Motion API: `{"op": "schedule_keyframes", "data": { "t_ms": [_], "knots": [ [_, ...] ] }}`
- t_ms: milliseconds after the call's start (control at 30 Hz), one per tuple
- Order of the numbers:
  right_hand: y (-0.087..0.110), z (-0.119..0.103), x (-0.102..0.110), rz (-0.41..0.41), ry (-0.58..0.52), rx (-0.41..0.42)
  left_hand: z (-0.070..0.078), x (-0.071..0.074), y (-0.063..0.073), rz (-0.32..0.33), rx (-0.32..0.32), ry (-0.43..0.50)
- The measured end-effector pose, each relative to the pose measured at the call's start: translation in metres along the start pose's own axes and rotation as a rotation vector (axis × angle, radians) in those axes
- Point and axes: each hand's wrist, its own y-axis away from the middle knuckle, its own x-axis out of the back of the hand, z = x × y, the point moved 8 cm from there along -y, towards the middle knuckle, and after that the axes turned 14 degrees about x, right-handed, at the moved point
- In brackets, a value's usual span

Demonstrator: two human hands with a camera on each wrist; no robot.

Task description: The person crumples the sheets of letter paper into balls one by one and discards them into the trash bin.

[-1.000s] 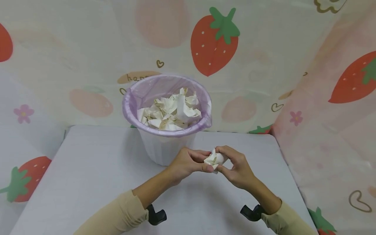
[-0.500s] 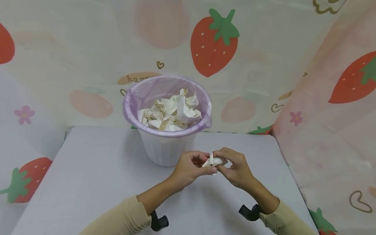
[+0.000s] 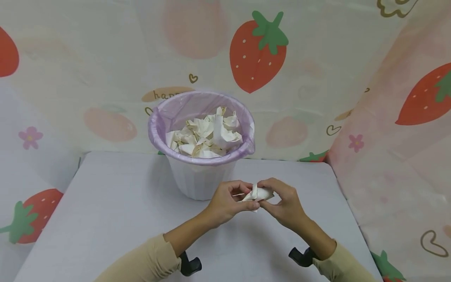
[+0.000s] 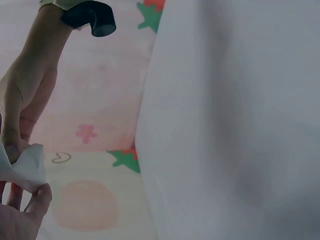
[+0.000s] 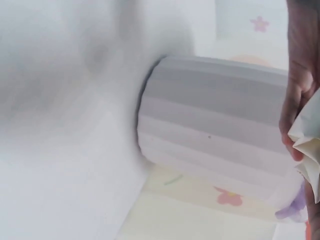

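A small crumpled piece of white paper (image 3: 262, 193) is held between both hands, in front of the bin and above the table. My left hand (image 3: 227, 201) pinches its left end between thumb and fingers. At the other end, the thumb and curled fingers of my right hand (image 3: 283, 199) grip it. The same paper (image 4: 27, 167) shows at the left edge of the left wrist view. In the right wrist view its folded end, white paper (image 5: 310, 140), sticks out at the right edge. Fingers hide part of it.
Behind the hands stands a white ribbed bin (image 3: 201, 180) with a purple liner (image 3: 243, 150) folded over its rim. Several crumpled white papers (image 3: 204, 127) with brownish edges fill it partway. The white tabletop (image 3: 116, 203) meets strawberry-printed cloth (image 3: 310, 78) at the back and sides.
Both hands keep hold of the paper. It has been turned and squeezed into a narrower roll, its brownish creases no longer facing the head camera. The left hand shifted slightly down and right.
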Motion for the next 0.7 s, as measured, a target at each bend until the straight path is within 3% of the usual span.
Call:
{"op": "schedule_keyframes", "data": {
  "t_ms": [167, 300, 400, 533, 700],
  "knots": [
    [-0.003, -0.023, 0.001, -0.032, 0.333, 0.231, -0.001, 0.002, 0.000, 0.012, 0.032, 0.053],
    [-0.003, -0.042, -0.001, -0.022, 0.582, 0.431, -0.003, 0.006, 0.000, 0.059, 0.069, 0.088],
    [-0.001, -0.050, -0.004, -0.005, 0.709, 0.507, -0.006, 0.008, -0.001, 0.097, 0.097, 0.120],
    [0.000, -0.049, -0.010, -0.058, 0.723, 0.504, -0.009, 0.011, -0.003, 0.126, 0.113, 0.161],
    [0.003, -0.040, -0.017, -0.146, 0.622, 0.449, -0.014, 0.012, -0.005, 0.157, 0.144, 0.221]
  ]
}}
